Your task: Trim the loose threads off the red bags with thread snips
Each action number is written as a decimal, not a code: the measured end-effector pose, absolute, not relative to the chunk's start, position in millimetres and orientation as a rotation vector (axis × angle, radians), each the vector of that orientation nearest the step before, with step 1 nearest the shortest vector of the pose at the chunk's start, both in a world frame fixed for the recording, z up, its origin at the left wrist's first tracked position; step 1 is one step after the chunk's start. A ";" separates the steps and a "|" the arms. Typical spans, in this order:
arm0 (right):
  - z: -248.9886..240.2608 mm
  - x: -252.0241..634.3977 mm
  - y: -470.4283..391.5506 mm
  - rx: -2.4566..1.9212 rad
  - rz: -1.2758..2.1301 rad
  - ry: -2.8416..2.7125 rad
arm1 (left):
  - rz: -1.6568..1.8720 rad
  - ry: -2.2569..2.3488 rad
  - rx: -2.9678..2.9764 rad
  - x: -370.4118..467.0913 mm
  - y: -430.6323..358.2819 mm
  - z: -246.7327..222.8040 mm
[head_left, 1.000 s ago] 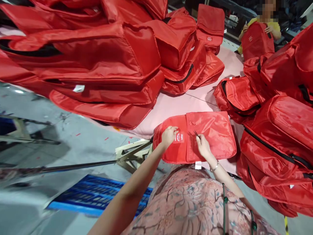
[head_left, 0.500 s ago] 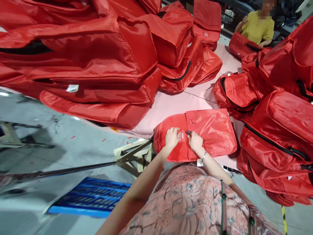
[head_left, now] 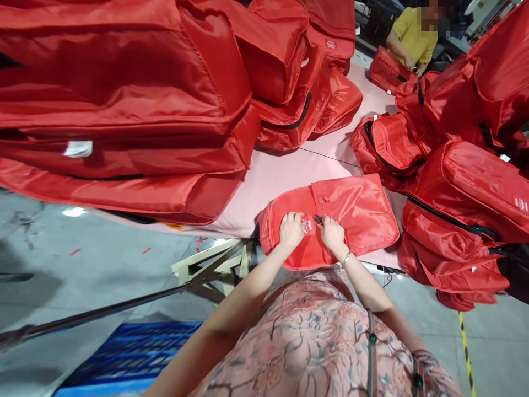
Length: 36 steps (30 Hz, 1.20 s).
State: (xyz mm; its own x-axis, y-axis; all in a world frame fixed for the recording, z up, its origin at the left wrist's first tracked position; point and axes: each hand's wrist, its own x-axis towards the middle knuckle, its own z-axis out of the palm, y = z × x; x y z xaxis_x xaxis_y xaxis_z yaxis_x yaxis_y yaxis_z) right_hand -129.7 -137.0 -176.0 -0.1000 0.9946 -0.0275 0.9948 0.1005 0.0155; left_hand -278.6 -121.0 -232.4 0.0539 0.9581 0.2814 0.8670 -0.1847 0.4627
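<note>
A red bag (head_left: 363,215) lies flat on the pink-covered table in front of me, a small white printed logo near its middle. My left hand (head_left: 291,230) rests on it left of the logo, fingers curled and closed on the fabric. Just right of the logo, my right hand (head_left: 332,234) is closed around small thread snips (head_left: 318,219), whose dark blades point up and left over the bag. The handles are hidden inside the fingers.
Large red bags (head_left: 124,82) are heaped at the left and back, more red bags (head_left: 467,209) at the right. Pink cloth (head_left: 285,171) covers the table. A blue plastic pallet (head_left: 132,353) lies on the floor. Across the table a person in a yellow top (head_left: 409,36) handles a red bag.
My view has shifted slightly. Both hands stay at nearly the same spots on the bag, and the snips remain in my right hand. The other person's red bag has been lowered.
</note>
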 end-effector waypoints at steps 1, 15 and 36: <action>-175.7 -130.6 -137.8 2.092 -0.005 2.291 | 0.795 1.870 2.171 -280.1 -121.2 -232.7; -174.7 -135.2 -137.5 2.082 -0.014 2.300 | 0.845 1.812 2.134 -282.6 -122.3 -235.2; -181.0 -128.7 -125.0 2.178 -0.325 2.381 | 0.987 1.705 2.033 -288.4 -120.1 -231.1</action>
